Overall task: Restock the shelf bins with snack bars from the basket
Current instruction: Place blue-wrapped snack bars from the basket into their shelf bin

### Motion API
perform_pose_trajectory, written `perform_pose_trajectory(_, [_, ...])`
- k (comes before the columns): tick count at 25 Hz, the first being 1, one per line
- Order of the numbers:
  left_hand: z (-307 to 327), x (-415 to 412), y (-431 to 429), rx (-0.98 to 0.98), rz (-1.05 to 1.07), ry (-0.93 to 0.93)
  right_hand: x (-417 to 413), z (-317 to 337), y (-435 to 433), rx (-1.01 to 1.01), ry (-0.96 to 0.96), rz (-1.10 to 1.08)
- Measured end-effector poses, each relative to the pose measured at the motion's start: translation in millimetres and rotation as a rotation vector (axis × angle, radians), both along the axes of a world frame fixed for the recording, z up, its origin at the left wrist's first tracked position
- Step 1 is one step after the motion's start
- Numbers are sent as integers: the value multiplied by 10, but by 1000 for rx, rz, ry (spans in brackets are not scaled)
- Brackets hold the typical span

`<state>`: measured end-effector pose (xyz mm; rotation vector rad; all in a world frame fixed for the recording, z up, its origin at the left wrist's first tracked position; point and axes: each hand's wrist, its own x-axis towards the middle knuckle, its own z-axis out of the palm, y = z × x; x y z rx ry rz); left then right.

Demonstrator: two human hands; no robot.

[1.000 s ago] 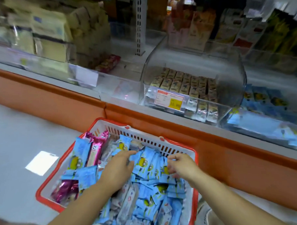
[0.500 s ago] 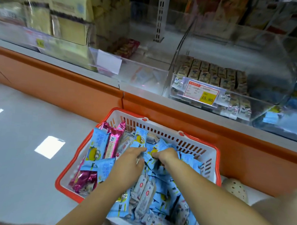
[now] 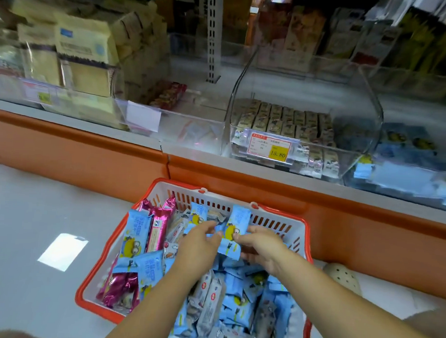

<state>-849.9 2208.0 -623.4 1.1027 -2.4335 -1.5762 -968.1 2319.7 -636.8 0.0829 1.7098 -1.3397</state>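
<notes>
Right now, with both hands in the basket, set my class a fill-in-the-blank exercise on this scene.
1. The basket stands on the ___.
2. The right hand pinches a ___ bar.
3. The price tag reads ___.
4. The pink bars lie at the basket's ___ side.

Missing words: floor; blue; 15.80; left.

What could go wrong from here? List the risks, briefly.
1. The left hand and right hand pinch a loose bunch of blue bars; some may slip back into the basket.
2. Pink bars and white bars share that basket, so a wrong kind might reach the blue-bar bin.
</notes>
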Motion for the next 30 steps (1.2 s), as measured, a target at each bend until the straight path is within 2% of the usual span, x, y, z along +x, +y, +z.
perform_pose_trajectory(3, [168, -136, 100, 395, -67, 35, -46, 320, 285, -118, 101, 28])
perform_pose_trajectory(4, [238, -182, 152, 461, -106, 68, -64, 424, 382, -142, 134, 32])
perform_pose_trajectory(6, [413, -298, 295, 467, -179, 140, -136, 654, 595, -146, 233, 23])
perform_pose_trajectory(9, [724, -509, 518, 330, -283, 241, -346, 1092, 888, -148, 400, -51])
perform_pose_trajectory(13, [1307, -1020, 881, 27, -486, 444, -842, 1853, 1456, -232, 628, -133])
perform_pose_trajectory(15, [1592, -1350, 1028, -238, -558, 635, -1166, 2273, 1809, -249, 784, -174])
perform_pose_trajectory(17, [1778, -1700, 1061, -650, -620, 701, -1552, 2617, 2110, -138, 952, -202])
perform_pose_trajectory(19, [1807, -1999, 1000, -967, -645, 588, -1950, 2781, 2285, 121, 1050, -151])
perform_pose_trajectory(20, [1761, -2116, 946, -1059, -648, 519, -2147, 2785, 2320, 280, 1058, -79])
perform_pose_trajectory(22, [1641, -2230, 853, -1076, -664, 469, -2460, 2678, 2305, 568, 1002, 110])
perform_pose_trajectory(25, [1532, -2303, 781, -1047, -678, 510, -2768, 2459, 2224, 810, 806, 282])
perform_pose_trajectory(28, [1491, -2332, 773, -1053, -666, 512, -2872, 2250, 2193, 892, 647, 368])
perform_pose_trajectory(30, [1476, -2333, 772, -1049, -676, 513, -2867, 2175, 2183, 923, 626, 382])
